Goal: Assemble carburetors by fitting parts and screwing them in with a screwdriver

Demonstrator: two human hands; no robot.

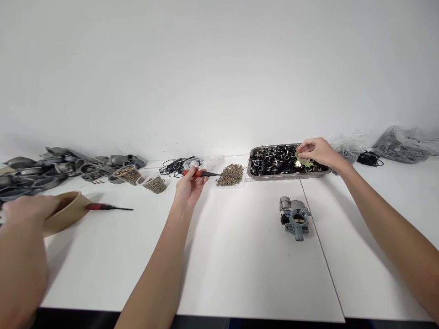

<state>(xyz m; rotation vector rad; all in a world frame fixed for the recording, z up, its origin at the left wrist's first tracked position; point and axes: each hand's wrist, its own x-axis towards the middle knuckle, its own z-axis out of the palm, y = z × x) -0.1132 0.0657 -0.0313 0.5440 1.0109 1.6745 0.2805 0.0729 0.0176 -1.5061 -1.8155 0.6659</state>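
My left hand (pixel 191 186) is wrapped round the red handle of a screwdriver (pixel 199 173), whose dark shaft points right. The screwdriver's tip is over a heap of small brass-coloured parts (pixel 230 175) on a shallow white tray. My right hand (pixel 317 151) reaches over a metal tray (pixel 288 177) of black and silvery parts, its fingers pinched beside shiny gold-coloured plates (pixel 304 163). Whatever lies between those fingertips, if anything, is too small to make out. A grey metal carburetor (pixel 295 218) rests on the white table, below the metal tray and touched by neither hand.
At the left, another person's hand (pixel 29 212) is at a beige ring (pixel 73 210), with a red-handled screwdriver (pixel 103 207) beside it. Grey castings (pixel 58 169), cups of screws (pixel 154 183) and black rubber rings (pixel 173 167) line the wall. Plastic bags (pixel 401 144) lie right.
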